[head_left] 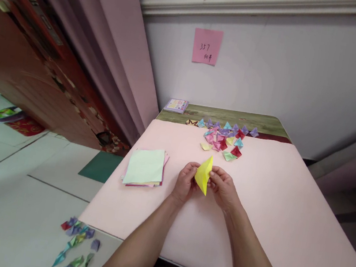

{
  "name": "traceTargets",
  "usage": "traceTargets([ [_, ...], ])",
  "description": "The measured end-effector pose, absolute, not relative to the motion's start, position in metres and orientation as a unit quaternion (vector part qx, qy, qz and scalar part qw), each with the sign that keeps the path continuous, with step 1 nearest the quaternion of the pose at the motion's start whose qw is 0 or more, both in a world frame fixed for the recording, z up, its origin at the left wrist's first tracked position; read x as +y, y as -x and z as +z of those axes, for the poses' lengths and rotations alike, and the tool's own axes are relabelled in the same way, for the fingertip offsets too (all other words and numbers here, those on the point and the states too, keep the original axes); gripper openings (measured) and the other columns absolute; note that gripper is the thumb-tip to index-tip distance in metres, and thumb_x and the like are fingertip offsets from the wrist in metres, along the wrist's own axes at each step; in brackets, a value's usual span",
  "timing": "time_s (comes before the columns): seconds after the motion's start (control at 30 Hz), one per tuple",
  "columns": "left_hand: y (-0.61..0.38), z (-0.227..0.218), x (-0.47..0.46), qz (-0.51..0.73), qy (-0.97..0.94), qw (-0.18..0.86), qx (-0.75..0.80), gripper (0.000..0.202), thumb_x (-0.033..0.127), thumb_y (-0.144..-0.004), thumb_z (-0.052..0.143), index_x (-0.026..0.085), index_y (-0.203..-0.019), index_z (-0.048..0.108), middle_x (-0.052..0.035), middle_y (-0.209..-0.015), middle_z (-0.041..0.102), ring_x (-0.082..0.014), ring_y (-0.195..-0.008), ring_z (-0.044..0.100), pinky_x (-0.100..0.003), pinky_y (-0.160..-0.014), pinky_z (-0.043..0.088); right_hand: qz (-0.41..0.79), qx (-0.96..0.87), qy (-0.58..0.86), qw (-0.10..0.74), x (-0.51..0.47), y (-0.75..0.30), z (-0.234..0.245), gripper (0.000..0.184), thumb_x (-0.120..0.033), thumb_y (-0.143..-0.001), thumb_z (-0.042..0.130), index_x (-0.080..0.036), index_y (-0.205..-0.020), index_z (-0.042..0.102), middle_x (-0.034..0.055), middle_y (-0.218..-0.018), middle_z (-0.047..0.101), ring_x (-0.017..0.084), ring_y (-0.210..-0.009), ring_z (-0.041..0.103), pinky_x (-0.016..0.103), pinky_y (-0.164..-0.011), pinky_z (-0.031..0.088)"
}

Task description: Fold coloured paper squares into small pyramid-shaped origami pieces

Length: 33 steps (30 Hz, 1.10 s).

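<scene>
- Currently, the person's left hand (185, 181) and right hand (223, 186) pinch the yellow folded paper (203, 175) from opposite sides;
- it sits over the pink tabletop (273, 214);
- small folded pieces (216, 145) lie beyond.

A pale pink sheet (273, 188) covers most of the counter (263, 123), leaving a green, wood-patterned strip bare at the far end. On the sheet's left lies a stack of square origami paper (144, 166), pale green uppermost. Multicoloured folded paper boats (236, 151) cluster toward the far edge, some on the strip, whose left corner bears a small printed stack (176, 105).
</scene>
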<state>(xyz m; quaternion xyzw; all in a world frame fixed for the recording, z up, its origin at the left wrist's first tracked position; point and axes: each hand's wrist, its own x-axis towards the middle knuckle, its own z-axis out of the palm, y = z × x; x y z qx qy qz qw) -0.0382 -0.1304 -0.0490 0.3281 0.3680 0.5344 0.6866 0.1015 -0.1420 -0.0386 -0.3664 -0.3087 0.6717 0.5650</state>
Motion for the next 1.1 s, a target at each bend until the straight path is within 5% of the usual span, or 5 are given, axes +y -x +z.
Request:
traceTargets([
  [0.17,0.034,-0.051,-0.135,0.578,-0.398,0.571,0.427,0.034,0.050,-0.083,0.064,0.018,-0.095,0.061,0.0064,-0.054,0.048,-0.0070,-0.042,0.039,-0.018,-0.041,0.031,0.613,-0.369,0.425,0.554,-0.140,-0.105,-0.044,0.029,-0.032,-0.071,0.080,-0.019,-0.093,0.067,0.0035,-0.085,0.072,0.014,-0.068,0.066,0.023,-0.061,0.052],
  [0.63,0.033,-0.049,-0.137,0.574,-0.481,0.513,0.420,0.027,0.041,-0.085,0.065,0.018,-0.094,0.076,-0.0072,-0.093,0.074,-0.0174,-0.082,0.065,-0.026,-0.072,0.049,0.542,-0.396,0.508,0.540,-0.139,-0.092,-0.060,0.036,-0.025,-0.057,0.081,-0.018,-0.088,0.064,0.0045,-0.081,0.074,0.020,-0.065,0.066,0.028,-0.056,0.051],
  [0.77,0.034,-0.046,-0.139,0.579,-0.478,0.490,0.443,0.033,0.046,-0.085,0.064,0.016,-0.090,0.076,-0.0074,-0.088,0.073,-0.0183,-0.080,0.065,-0.027,-0.070,0.049,0.542,-0.397,0.518,0.530,-0.141,-0.085,-0.061,0.031,-0.027,-0.060,0.080,-0.017,-0.085,0.064,0.0038,-0.077,0.073,0.019,-0.062,0.064,0.027,-0.054,0.049],
  [0.97,0.034,-0.052,-0.136,0.622,-0.420,0.450,0.484,0.045,0.057,-0.085,0.059,0.017,-0.065,0.058,0.0029,-0.055,0.050,-0.0099,-0.051,0.045,-0.022,-0.049,0.036,0.530,-0.499,0.482,0.488,-0.146,-0.083,-0.057,0.023,-0.033,-0.068,0.074,-0.017,-0.080,0.064,0.0013,-0.066,0.068,0.016,-0.054,0.059,0.026,-0.051,0.048],
  [1.1,0.034,-0.055,-0.132,0.640,-0.375,0.426,0.517,0.050,0.061,-0.083,0.059,0.019,-0.059,0.045,0.0052,-0.053,0.039,-0.0085,-0.048,0.036,-0.021,-0.045,0.030,0.479,-0.569,0.462,0.483,-0.153,-0.084,-0.049,0.028,-0.044,-0.087,0.057,-0.019,-0.078,0.065,0.0020,-0.066,0.066,0.017,-0.058,0.060,0.028,-0.056,0.049],
])
